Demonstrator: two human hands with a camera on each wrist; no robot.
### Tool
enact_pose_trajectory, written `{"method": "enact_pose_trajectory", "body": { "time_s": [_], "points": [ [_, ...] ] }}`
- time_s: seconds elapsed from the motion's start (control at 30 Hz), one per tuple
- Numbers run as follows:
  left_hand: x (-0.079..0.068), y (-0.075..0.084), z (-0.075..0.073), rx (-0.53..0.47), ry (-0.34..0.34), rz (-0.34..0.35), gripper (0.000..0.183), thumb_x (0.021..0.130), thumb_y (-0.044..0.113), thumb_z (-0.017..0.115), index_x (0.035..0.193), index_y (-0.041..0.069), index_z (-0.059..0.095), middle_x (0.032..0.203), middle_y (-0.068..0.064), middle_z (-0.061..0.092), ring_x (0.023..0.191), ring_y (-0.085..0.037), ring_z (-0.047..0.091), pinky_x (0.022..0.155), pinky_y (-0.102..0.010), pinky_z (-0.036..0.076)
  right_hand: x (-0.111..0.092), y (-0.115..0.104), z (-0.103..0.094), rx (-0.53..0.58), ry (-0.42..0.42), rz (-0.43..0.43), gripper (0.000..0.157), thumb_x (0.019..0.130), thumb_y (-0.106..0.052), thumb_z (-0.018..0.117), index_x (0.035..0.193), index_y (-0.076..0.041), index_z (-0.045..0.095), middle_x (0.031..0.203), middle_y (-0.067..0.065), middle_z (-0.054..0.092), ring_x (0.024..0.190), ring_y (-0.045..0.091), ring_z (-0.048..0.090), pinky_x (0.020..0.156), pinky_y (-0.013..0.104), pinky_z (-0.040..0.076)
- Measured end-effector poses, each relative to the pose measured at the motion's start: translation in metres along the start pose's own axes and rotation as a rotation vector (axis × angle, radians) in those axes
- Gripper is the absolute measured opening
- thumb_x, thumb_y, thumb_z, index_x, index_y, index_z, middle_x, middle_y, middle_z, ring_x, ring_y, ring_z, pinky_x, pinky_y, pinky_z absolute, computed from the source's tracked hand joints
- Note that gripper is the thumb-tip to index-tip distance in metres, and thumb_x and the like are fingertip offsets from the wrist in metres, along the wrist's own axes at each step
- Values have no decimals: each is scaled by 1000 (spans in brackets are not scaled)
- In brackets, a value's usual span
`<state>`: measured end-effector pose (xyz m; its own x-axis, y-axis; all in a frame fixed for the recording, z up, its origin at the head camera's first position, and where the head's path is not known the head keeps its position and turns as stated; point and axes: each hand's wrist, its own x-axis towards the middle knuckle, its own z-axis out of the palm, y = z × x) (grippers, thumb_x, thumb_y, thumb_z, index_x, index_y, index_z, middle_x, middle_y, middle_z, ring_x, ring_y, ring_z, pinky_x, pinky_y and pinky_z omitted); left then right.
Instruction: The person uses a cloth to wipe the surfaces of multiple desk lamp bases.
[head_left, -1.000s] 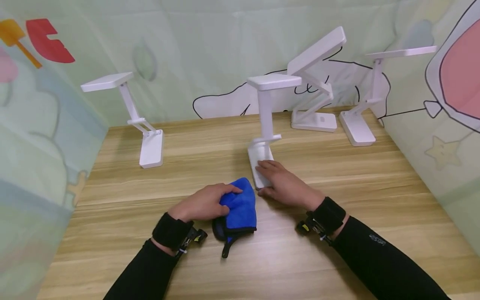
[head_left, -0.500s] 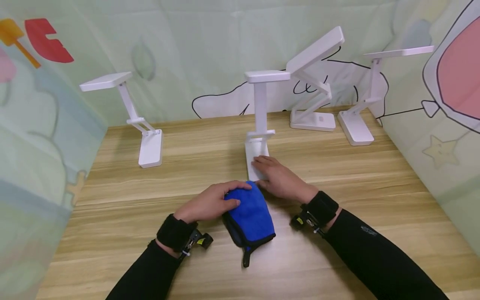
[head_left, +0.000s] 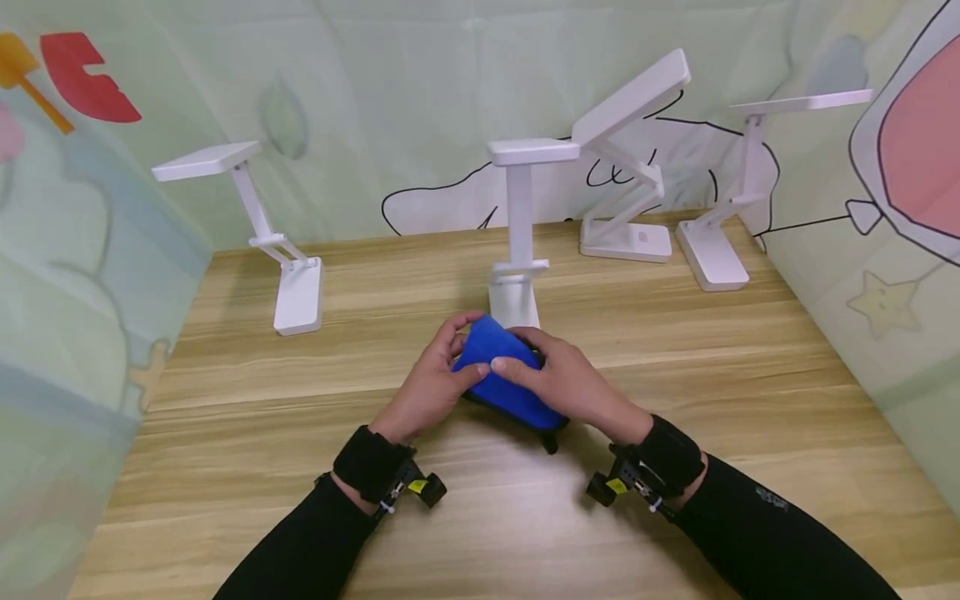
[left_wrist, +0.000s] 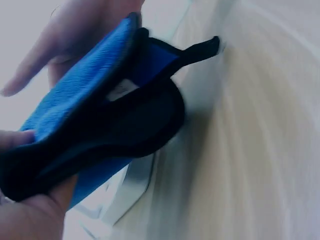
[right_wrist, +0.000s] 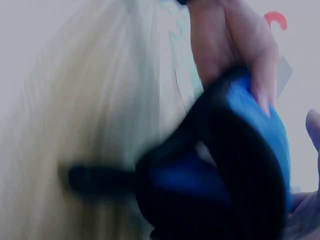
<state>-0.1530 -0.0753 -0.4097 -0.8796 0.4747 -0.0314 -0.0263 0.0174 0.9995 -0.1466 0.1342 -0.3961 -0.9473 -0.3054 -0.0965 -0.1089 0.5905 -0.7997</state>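
A folded blue cleaning cloth [head_left: 512,393] with black edging and a black loop is held off the table in front of the middle white desk lamp [head_left: 519,208]. My left hand [head_left: 429,382] grips its left side, thumb on the near face and fingers behind. On its right side my right hand [head_left: 570,382] holds it, thumb pressed on the blue face; its other fingers are mostly hidden behind. In the left wrist view the cloth [left_wrist: 75,97] gapes at its edge, showing a dark inner side and a small pale label. The cloth hides the front of the lamp's base.
A white desk lamp [head_left: 258,221] stands at the left of the wooden table [head_left: 247,467]. Two more, a tilted lamp [head_left: 630,242] and a flat-headed lamp [head_left: 716,250], stand at the back right. A printed curtain [head_left: 420,75] closes off the back and sides.
The right hand has left the middle lamp's base and taken hold of the cloth. Both hands have lifted and turned the cloth. The middle lamp earlier turned to face straighter forward.
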Motion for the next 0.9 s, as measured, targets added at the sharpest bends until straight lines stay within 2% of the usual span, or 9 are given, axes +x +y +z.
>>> {"method": "enact_pose_trajectory", "body": {
  "time_s": [0.13,0.23,0.37,0.43,0.5,0.57,0.67,0.77,0.9],
  "points": [
    [5,0,9,1,14,63,54,96,14,59,143,24,35,128,-12,58,116,-24,56,96,-45,48,-4,-2,6,-30,29,-14,80,83,-63,62,141,-12,44,124,14,61,101,27,60,83,48,52],
    [8,1,9,70,83,66,51,94,22,63,140,21,41,118,-10,63,106,-24,62,88,-43,53,-3,4,-4,-103,112,-50,72,84,-57,66,137,-10,50,116,15,65,94,27,63,77,46,53],
    [14,2,-2,345,152,44,37,92,26,67,126,18,55,108,-3,66,97,-20,63,79,-40,55,1,16,-37,-403,262,-144,55,85,-33,71,133,-10,56,109,18,65,88,29,63,71,49,55],
    [21,3,-7,543,123,51,28,91,23,67,118,17,61,110,-2,66,102,-19,60,85,-41,53,7,21,-51,-561,336,-204,51,82,-22,74,130,-11,60,103,18,63,86,30,61,70,50,55],
    [31,2,-10,743,66,74,30,89,25,69,117,14,63,118,-4,64,111,-20,56,94,-41,48,17,23,-56,-693,368,-270,49,78,-16,76,125,-13,64,96,17,59,81,30,58,67,48,55],
    [45,-1,-13,884,10,94,46,86,31,72,125,10,59,130,-9,59,120,-24,51,102,-43,43,28,24,-52,-790,354,-346,45,77,-13,74,121,-14,67,93,17,59,80,30,57,67,46,55],
    [68,-8,-17,986,-35,67,81,79,43,77,141,5,43,144,-16,48,131,-30,42,110,-44,35,43,25,-38,-889,298,-409,41,78,-11,69,119,-14,68,94,18,59,81,32,54,64,45,53],
    [86,-13,-24,1007,-66,-19,106,71,51,80,150,3,27,152,-19,35,139,-35,28,116,-45,26,52,27,-27,-875,223,-360,41,81,-15,66,121,-16,67,104,20,59,89,35,54,67,48,53],
    [99,-14,-37,1006,-140,-104,120,67,57,81,154,9,15,159,-15,22,144,-43,8,117,-55,12,53,28,-20,-748,92,-263,48,86,-41,63,129,-19,63,128,24,53,103,41,56,77,58,53]
  ]
}}
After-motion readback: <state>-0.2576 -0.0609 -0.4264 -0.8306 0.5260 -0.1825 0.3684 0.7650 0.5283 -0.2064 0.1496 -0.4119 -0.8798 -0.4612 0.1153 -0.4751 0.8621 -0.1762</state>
